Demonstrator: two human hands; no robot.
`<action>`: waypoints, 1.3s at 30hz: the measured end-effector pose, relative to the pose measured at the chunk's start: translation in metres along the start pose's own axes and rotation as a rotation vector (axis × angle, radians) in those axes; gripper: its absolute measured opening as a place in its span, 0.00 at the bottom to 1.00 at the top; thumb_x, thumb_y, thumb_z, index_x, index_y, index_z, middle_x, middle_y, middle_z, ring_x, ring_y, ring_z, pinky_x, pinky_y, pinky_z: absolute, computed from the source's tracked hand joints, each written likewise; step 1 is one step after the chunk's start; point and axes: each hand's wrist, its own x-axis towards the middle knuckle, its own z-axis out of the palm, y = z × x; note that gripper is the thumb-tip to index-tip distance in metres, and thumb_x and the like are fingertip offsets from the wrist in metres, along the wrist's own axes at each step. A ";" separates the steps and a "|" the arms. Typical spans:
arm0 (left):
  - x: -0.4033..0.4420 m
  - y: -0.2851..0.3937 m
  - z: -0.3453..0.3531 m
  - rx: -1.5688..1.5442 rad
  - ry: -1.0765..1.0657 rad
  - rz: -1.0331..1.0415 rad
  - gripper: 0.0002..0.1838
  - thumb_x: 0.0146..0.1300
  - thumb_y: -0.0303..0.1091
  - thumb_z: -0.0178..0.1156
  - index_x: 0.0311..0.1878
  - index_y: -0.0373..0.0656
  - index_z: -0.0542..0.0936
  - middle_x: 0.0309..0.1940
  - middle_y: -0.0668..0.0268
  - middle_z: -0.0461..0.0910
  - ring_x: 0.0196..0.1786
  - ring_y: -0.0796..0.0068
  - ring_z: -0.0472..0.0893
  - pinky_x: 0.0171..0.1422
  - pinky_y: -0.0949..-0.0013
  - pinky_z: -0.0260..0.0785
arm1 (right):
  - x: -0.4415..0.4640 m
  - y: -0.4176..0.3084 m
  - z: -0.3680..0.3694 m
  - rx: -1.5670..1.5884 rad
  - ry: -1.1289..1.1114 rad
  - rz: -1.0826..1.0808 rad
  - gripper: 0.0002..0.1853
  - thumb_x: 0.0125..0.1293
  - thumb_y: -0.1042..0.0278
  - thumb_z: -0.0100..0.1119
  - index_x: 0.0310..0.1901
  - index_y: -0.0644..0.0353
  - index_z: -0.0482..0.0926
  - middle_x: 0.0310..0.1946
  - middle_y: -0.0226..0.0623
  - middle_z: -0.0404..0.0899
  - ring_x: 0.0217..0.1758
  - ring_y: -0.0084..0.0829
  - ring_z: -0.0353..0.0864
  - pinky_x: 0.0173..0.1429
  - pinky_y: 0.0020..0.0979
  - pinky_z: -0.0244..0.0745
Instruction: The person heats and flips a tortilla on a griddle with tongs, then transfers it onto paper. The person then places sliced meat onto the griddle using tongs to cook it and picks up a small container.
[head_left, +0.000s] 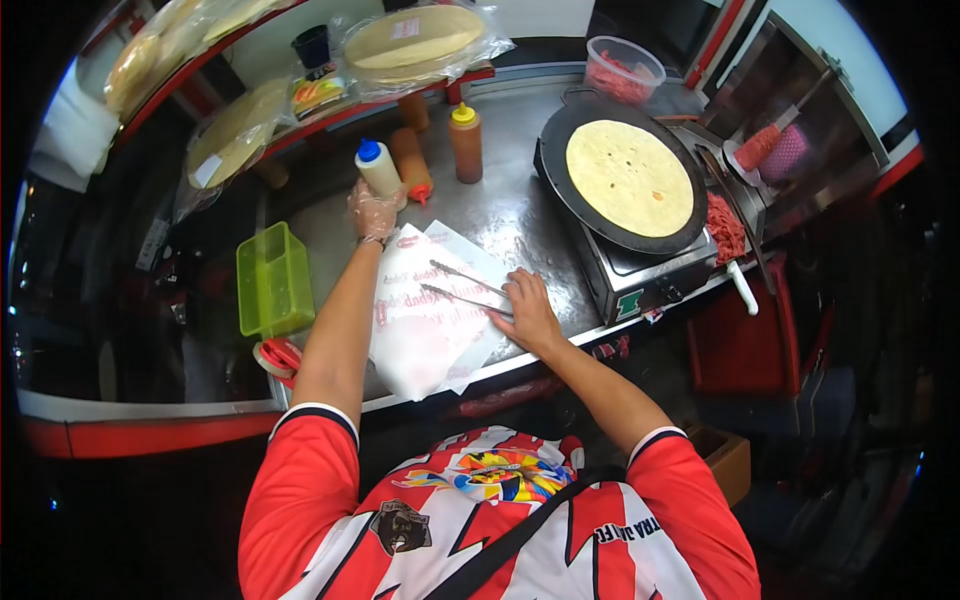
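My left hand (pixel 376 210), in a clear plastic glove, is closed around the lower part of a white squeeze bottle (pixel 380 172) with a blue cap. My right hand (pixel 530 312) grips the back end of metal tongs (pixel 465 285). Their two arms are spread apart over printed white wrapping papers (pixel 415 340) on the steel counter. Beside the white bottle, an orange-brown squeeze bottle (pixel 408 160) has its red tip toward me. Another sauce bottle (pixel 466 148) with a yellow cap stands upright to the right.
A flatbread (pixel 635 180) lies on a round black griddle (pixel 560 185) over a stove. Shredded red meat (pixel 726 228) and a white-handled knife (pixel 742 288) are right of it. A green plastic container (pixel 262 290) sits at left. Bagged flatbreads (pixel 415 40) rest on the shelf.
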 end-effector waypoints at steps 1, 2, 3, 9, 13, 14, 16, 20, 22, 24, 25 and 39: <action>0.009 -0.004 0.004 -0.073 0.015 0.001 0.40 0.50 0.52 0.82 0.61 0.40 0.80 0.57 0.48 0.85 0.63 0.45 0.81 0.70 0.45 0.72 | 0.005 -0.006 -0.002 0.007 0.005 -0.001 0.31 0.64 0.50 0.74 0.59 0.66 0.77 0.66 0.55 0.72 0.77 0.59 0.64 0.84 0.64 0.52; 0.017 -0.009 0.006 -0.144 0.027 -0.003 0.36 0.49 0.51 0.83 0.56 0.39 0.82 0.52 0.49 0.87 0.59 0.45 0.83 0.67 0.43 0.73 | 0.008 -0.011 -0.004 0.015 0.005 -0.001 0.30 0.64 0.51 0.74 0.58 0.67 0.78 0.66 0.55 0.72 0.77 0.58 0.65 0.85 0.63 0.53; -0.011 -0.013 0.020 -0.127 0.009 -0.063 0.36 0.48 0.50 0.83 0.55 0.39 0.82 0.51 0.49 0.88 0.58 0.44 0.83 0.66 0.43 0.74 | -0.016 -0.006 -0.015 0.010 -0.035 0.017 0.30 0.64 0.51 0.75 0.57 0.66 0.78 0.65 0.55 0.72 0.77 0.58 0.65 0.84 0.63 0.54; 0.029 -0.027 -0.005 -0.084 0.139 -0.004 0.33 0.46 0.48 0.84 0.52 0.39 0.84 0.46 0.49 0.90 0.52 0.45 0.88 0.61 0.45 0.79 | -0.003 -0.002 -0.010 -0.006 -0.005 0.006 0.28 0.63 0.52 0.75 0.56 0.64 0.78 0.65 0.54 0.72 0.77 0.57 0.66 0.84 0.63 0.54; 0.029 -0.030 -0.017 0.005 0.114 -0.044 0.35 0.47 0.52 0.83 0.54 0.41 0.85 0.46 0.49 0.90 0.52 0.44 0.89 0.61 0.46 0.79 | -0.003 -0.003 -0.011 -0.016 -0.029 0.017 0.28 0.64 0.52 0.74 0.56 0.64 0.78 0.65 0.55 0.72 0.78 0.57 0.65 0.85 0.63 0.53; 0.028 -0.031 -0.021 0.042 0.084 -0.061 0.35 0.48 0.53 0.83 0.55 0.41 0.84 0.47 0.49 0.90 0.52 0.44 0.89 0.61 0.46 0.79 | -0.003 -0.003 -0.012 -0.016 -0.030 0.015 0.28 0.64 0.52 0.74 0.56 0.64 0.78 0.65 0.54 0.72 0.78 0.57 0.65 0.85 0.63 0.53; 0.028 -0.033 -0.027 0.115 0.026 -0.088 0.37 0.49 0.54 0.82 0.58 0.41 0.84 0.48 0.48 0.90 0.53 0.43 0.88 0.62 0.46 0.78 | 0.000 -0.003 -0.013 -0.017 -0.037 0.014 0.28 0.65 0.51 0.73 0.56 0.65 0.78 0.65 0.54 0.72 0.78 0.57 0.65 0.85 0.63 0.53; 0.014 -0.025 -0.049 0.209 -0.122 -0.051 0.40 0.55 0.54 0.79 0.65 0.38 0.80 0.56 0.44 0.86 0.61 0.42 0.84 0.68 0.48 0.75 | 0.000 -0.005 -0.015 -0.019 -0.065 0.017 0.28 0.66 0.50 0.72 0.57 0.66 0.79 0.66 0.54 0.72 0.78 0.57 0.64 0.85 0.63 0.52; -0.004 -0.049 -0.034 0.045 -0.030 -0.070 0.40 0.58 0.53 0.78 0.66 0.36 0.79 0.57 0.44 0.86 0.62 0.43 0.84 0.69 0.48 0.74 | -0.001 -0.005 -0.016 -0.020 -0.064 0.014 0.28 0.66 0.50 0.72 0.57 0.66 0.79 0.66 0.54 0.73 0.78 0.56 0.64 0.85 0.63 0.52; -0.031 -0.051 -0.040 -0.061 -0.033 -0.048 0.38 0.61 0.49 0.76 0.68 0.34 0.78 0.57 0.45 0.86 0.63 0.46 0.84 0.69 0.50 0.74 | -0.001 -0.005 -0.015 -0.018 -0.046 0.015 0.28 0.66 0.50 0.72 0.57 0.66 0.79 0.66 0.54 0.73 0.78 0.57 0.64 0.84 0.63 0.53; -0.053 -0.034 -0.054 -0.088 -0.082 -0.017 0.36 0.64 0.46 0.75 0.68 0.33 0.77 0.57 0.47 0.87 0.63 0.49 0.85 0.69 0.52 0.75 | -0.001 -0.004 -0.014 -0.013 -0.034 0.010 0.28 0.66 0.51 0.73 0.57 0.65 0.79 0.66 0.54 0.72 0.78 0.56 0.64 0.84 0.63 0.52; -0.243 0.013 -0.056 -0.141 -0.158 0.166 0.27 0.69 0.29 0.64 0.71 0.36 0.74 0.65 0.48 0.78 0.67 0.48 0.76 0.74 0.50 0.67 | -0.006 0.003 -0.003 -0.023 0.075 -0.008 0.27 0.66 0.53 0.73 0.55 0.68 0.76 0.64 0.52 0.72 0.75 0.55 0.67 0.84 0.61 0.55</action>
